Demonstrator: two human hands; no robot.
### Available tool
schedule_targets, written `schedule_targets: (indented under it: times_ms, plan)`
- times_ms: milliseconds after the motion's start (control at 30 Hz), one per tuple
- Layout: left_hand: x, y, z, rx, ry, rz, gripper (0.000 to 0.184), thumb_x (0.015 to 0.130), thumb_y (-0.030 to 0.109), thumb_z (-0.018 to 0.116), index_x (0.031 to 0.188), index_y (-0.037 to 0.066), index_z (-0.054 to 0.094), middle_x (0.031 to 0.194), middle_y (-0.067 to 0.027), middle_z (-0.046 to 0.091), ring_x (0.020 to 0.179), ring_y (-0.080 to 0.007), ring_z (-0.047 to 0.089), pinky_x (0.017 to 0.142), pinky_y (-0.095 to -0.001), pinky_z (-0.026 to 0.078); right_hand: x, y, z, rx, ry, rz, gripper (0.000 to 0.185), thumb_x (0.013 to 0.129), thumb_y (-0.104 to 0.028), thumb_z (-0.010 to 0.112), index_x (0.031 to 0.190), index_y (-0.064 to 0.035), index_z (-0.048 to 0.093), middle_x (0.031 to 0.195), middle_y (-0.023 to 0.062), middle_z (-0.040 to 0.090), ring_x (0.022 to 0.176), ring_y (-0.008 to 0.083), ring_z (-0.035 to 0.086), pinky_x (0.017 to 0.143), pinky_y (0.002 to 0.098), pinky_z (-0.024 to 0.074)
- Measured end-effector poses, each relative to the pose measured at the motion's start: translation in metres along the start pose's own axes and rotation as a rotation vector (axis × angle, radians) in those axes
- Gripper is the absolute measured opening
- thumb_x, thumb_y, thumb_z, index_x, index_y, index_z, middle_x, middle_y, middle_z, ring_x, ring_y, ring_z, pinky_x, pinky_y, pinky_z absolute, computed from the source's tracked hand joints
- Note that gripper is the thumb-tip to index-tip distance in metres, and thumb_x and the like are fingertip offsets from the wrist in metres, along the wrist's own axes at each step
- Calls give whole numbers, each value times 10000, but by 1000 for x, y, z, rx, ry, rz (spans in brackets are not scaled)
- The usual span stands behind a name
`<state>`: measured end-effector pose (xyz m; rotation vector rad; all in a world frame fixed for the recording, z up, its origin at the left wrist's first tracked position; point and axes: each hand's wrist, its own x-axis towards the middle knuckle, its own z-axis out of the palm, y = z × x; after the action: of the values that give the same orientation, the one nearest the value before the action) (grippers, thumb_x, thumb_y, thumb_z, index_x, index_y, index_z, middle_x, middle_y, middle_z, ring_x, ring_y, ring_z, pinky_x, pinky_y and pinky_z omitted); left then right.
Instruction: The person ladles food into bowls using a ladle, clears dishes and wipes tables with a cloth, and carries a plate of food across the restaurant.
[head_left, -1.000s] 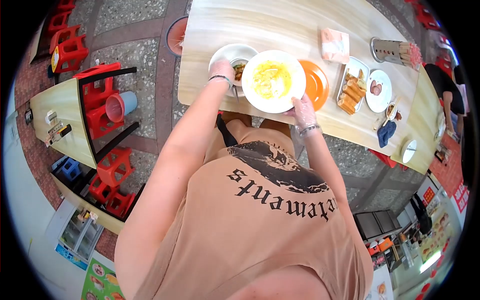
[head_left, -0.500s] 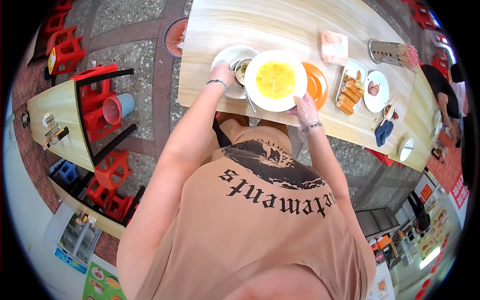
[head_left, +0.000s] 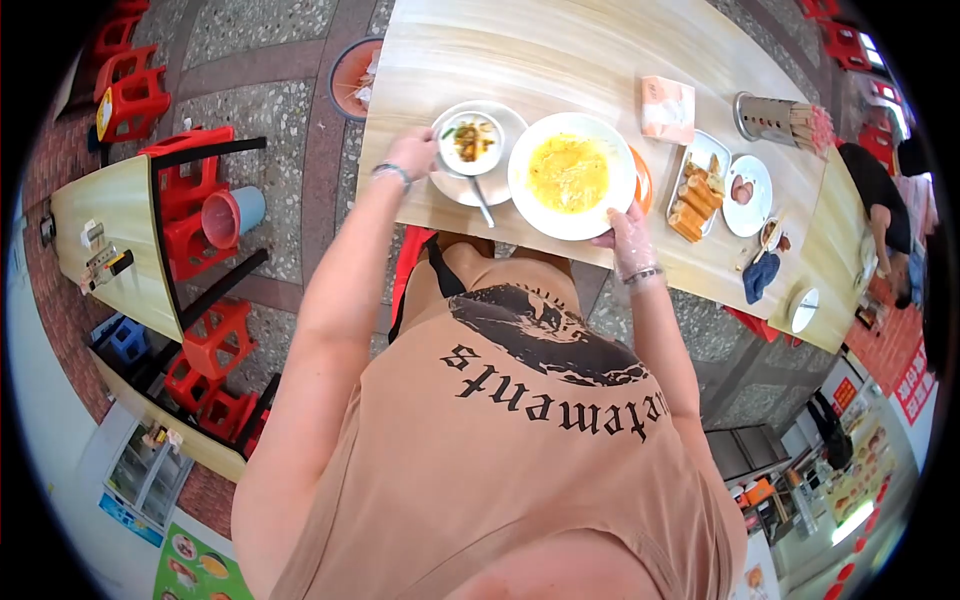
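Note:
My right hand [head_left: 630,236], in a clear plastic glove, grips the near right rim of a large white bowl [head_left: 522,190] holding yellow soup. The bowl covers much of an orange plate [head_left: 643,180]. My left hand [head_left: 413,153], gloved too, pinches the left rim of a small white bowl [head_left: 497,150]. Brown and green bits of food are inside it. A spoon [head_left: 484,204] sticks out toward the table's near edge. Beneath the small bowl is a white plate [head_left: 512,118]; whether the bowl touches it I cannot tell.
On the table [head_left: 540,50] are a tissue pack [head_left: 668,108], a tray of fried dough pieces [head_left: 697,195], a white plate [head_left: 742,215] with meat slices, a chopstick holder [head_left: 765,118] and a dark cloth [head_left: 762,278]. A bin [head_left: 352,80] stands beyond the left edge.
The large bowl has moved right, over the orange plate. My left hand has shifted left with the small bowl, whose contents now show fully.

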<state>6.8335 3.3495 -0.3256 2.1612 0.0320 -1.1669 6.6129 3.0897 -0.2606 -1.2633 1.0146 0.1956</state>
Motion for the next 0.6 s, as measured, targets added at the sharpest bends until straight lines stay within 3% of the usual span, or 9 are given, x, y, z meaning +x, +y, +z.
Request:
schedule_targets:
  times_ms: [133,200,300,533,600]
  plan:
    - [-38,8,-50,17,43,-49,215,868,126,512,1008,27,643,755,-9,604,574,-73,501,522,-231,431,8,-3,8,-75,-59,37,395,892,-74,455,1283,-17,434,1008,111,634,735,137,659,562,226,569]
    - [-48,13,-64,66,33,-32,207,870,114,508,1001,24,640,747,-6,597,577,-69,499,517,-219,420,25,1,15,-141,-105,108,391,901,-92,436,1289,-49,445,1065,95,621,815,123,637,635,242,556]
    - [-45,9,-64,22,46,-20,200,830,104,507,937,8,647,690,-43,596,555,-100,519,512,-259,432,40,-3,46,-235,-174,98,403,890,-88,440,1292,-51,446,1057,100,622,811,134,641,638,253,564]
    - [-28,-1,-40,-7,-20,-34,194,844,101,513,966,17,637,699,-39,599,557,-101,526,508,-259,429,57,-14,89,-302,-252,13,380,878,-100,482,1247,-9,460,1028,114,613,783,156,654,596,265,562]
    - [-30,1,-35,-24,-32,-48,197,855,103,505,974,20,637,699,-40,599,554,-100,523,514,-255,432,59,-19,96,-508,-168,27,321,879,-112,492,1184,-15,510,995,130,632,831,201,652,681,310,546]
